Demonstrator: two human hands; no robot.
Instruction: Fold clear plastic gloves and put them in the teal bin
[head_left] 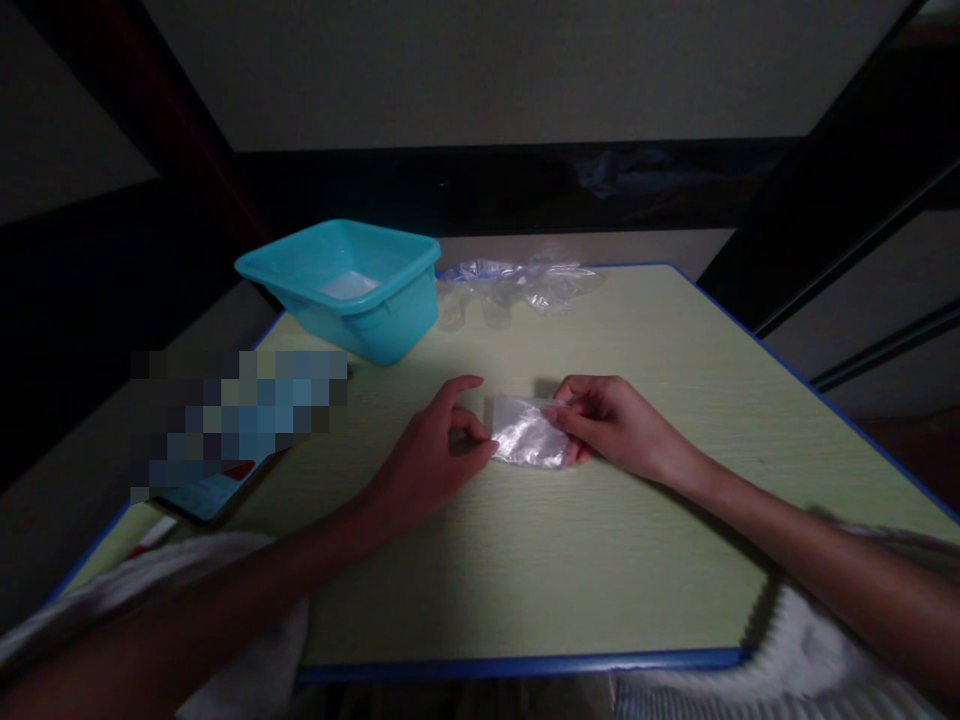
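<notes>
A small clear plastic bag [529, 432] is held flat just above or on the middle of the table, shiny and slightly wrinkled. My right hand [611, 425] pinches its right side, thumb on top and fingers behind. At the bag's lower left corner, the thumb and a curled finger of my left hand [427, 455] close on the edge, while the index finger stretches out above. Whether anything lies inside the bag I cannot tell.
A turquoise plastic tub [390, 310] with something whitish inside stands at the back left. Crumpled clear plastic [525, 285] lies along the far edge of the blue-rimmed table [525, 580]. A phone-like device [217, 495], partly blurred out, and a red-and-white pen-like item [156, 533] lie left.
</notes>
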